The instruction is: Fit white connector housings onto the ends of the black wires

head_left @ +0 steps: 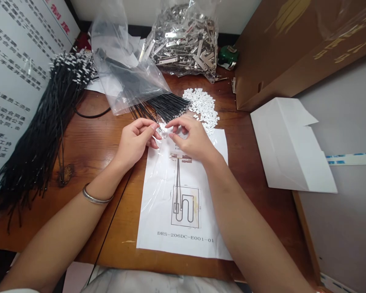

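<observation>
Above the printed sheet, my left hand (137,140) is closed in a pinch, thumb against index finger. Whatever lies in the pinch is too small and blurred to make out. Facing it is my right hand (190,136), its thumb and index finger curved and a little apart, close to the left fingertips. Small whitish bits show in the gap between the hands, too blurred to name. Just beyond my fingers lies a bundle of black wires (167,105) with bare-looking tips. A pile of small white connector housings (203,106) sits beside those tips.
A larger bundle of black wires with white ends (33,134) lies at left. Clear plastic (122,81) partly covers the middle wires. Behind stand a bag of metal strips (183,44) and a green tape measure (228,57). A brown box (280,53) and folded white card (289,150) are right.
</observation>
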Action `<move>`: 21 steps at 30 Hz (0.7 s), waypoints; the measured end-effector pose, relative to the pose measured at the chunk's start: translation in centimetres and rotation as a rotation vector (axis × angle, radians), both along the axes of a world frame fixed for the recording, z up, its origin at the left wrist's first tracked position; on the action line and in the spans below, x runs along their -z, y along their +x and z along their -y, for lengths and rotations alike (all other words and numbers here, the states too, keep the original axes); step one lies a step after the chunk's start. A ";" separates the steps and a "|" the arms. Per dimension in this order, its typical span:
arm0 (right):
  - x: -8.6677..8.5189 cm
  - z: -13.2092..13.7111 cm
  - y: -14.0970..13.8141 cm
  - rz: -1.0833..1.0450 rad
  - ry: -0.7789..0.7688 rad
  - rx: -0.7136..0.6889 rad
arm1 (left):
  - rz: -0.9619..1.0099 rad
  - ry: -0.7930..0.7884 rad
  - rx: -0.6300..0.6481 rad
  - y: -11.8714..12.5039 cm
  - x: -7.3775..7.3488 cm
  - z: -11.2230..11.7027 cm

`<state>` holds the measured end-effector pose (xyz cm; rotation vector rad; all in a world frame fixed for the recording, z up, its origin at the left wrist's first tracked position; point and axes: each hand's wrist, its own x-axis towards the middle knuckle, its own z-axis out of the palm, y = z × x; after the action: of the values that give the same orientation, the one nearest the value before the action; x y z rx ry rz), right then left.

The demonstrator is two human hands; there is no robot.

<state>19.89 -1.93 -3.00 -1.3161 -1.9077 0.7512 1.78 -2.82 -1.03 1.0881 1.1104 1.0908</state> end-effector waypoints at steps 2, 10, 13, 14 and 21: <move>0.0 0.0 0.0 0.022 0.004 0.016 | 0.007 0.002 0.003 0.0 0.0 0.0; -0.4 0.1 -0.1 0.094 -0.035 -0.025 | 0.017 -0.002 -0.002 0.1 -0.1 0.0; -0.3 0.0 -0.2 0.099 -0.030 -0.029 | 0.024 0.006 0.007 0.0 0.0 0.0; -0.3 0.0 -0.2 0.096 -0.027 -0.030 | 0.025 0.008 0.010 0.0 0.1 0.0; -0.6 0.0 0.1 -0.099 -0.132 -0.048 | 0.019 0.013 0.008 0.0 0.0 0.0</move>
<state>19.94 -1.96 -2.43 -1.2916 -1.8431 0.9631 1.80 -2.80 -1.01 1.0891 1.0842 1.1010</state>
